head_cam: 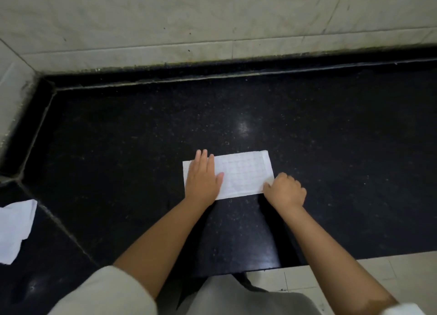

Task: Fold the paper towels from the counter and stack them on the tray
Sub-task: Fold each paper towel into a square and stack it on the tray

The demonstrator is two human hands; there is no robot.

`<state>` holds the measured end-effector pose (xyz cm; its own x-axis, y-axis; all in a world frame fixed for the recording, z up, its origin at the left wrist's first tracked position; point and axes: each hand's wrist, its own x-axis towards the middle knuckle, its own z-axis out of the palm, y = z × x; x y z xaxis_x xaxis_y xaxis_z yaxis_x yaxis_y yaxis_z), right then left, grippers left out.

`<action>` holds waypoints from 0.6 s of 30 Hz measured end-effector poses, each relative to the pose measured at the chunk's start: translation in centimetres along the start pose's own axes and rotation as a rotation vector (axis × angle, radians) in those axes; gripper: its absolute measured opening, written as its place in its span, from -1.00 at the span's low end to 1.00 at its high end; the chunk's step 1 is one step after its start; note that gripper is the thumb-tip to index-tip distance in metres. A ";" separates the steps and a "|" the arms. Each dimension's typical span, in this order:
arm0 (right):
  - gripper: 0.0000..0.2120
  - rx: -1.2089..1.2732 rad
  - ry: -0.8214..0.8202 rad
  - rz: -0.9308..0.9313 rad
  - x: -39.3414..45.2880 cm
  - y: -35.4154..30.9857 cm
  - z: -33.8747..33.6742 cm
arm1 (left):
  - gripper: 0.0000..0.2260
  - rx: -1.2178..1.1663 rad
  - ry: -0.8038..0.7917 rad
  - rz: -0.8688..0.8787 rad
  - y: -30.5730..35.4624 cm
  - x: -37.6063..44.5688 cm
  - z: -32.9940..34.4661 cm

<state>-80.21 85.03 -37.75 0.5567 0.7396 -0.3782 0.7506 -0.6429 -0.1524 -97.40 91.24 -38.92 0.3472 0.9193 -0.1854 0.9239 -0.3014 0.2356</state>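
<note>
Black speckled tabletop (331, 149) under a tiled wall carries a folded paper towel (241, 172). Left hand (203, 179) lies flat on its left end, fingers (204, 157) straight. Right hand (286, 191) pinches its near right corner with curled fingers. Loose towels (14, 227) lie well left of both.

No words, labels, brands or numbers can be read anywhere. The paper towel (238, 175) carries only an embossed grid.

Black counter (331, 172), two paper towels (246, 175)
</note>
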 end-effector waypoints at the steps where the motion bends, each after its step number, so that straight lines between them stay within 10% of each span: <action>1: -0.62 0.000 -0.012 0.025 0.0 -0.2 0.2 | -0.45 -0.001 -0.016 -0.023 0.5 0.2 0.7; 11: -0.82 0.258 0.046 -0.103 0.3 -1.2 -1.0 | -0.45 -0.029 -0.037 -0.032 0.6 0.9 1.8; 18: -0.83 0.625 0.153 -0.456 -2.6 -7.7 -3.2 | -0.56 -0.207 0.329 -0.131 -4.4 -1.5 -0.7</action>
<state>-86.31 88.71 -32.64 0.3191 0.9472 -0.0321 0.6025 -0.2290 -0.7646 -102.08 91.34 -39.00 0.1280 0.9885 0.0802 0.8932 -0.1501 0.4238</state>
